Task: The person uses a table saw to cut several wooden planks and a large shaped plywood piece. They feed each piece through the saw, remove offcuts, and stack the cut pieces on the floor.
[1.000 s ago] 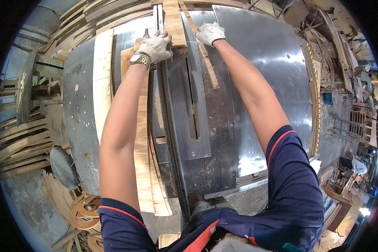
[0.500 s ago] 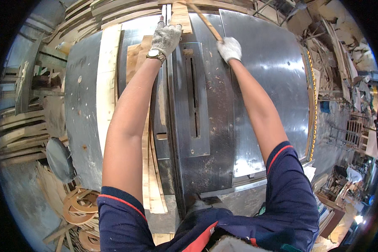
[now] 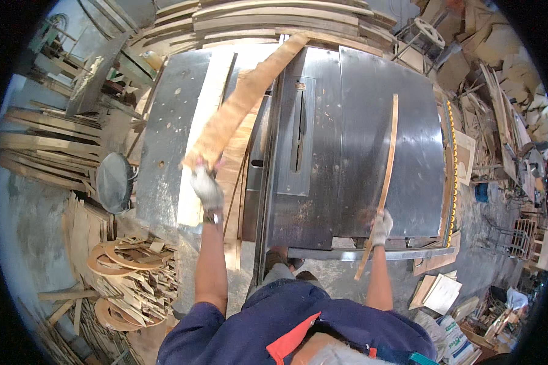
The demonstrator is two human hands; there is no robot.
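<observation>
Board [image 3: 249,100] slants across the left half of the tabletop [image 3: 365,140], its far end at the far edge; whether it touches the steel, I cannot tell. My left hand [image 3: 207,188] has its near end; blur softens it, but the fingers look closed round the wood. My right hand [image 3: 380,228], by the near edge, has its fingers wrapped on a thin strip [image 3: 390,164], which overhangs that edge. Handling, my judgement: grip firmly, keep the board level, keep both pieces off the slot [image 3: 301,137]. Container: white sack [image 3: 458,337], beyond the near right corner; contents hidden.
</observation>
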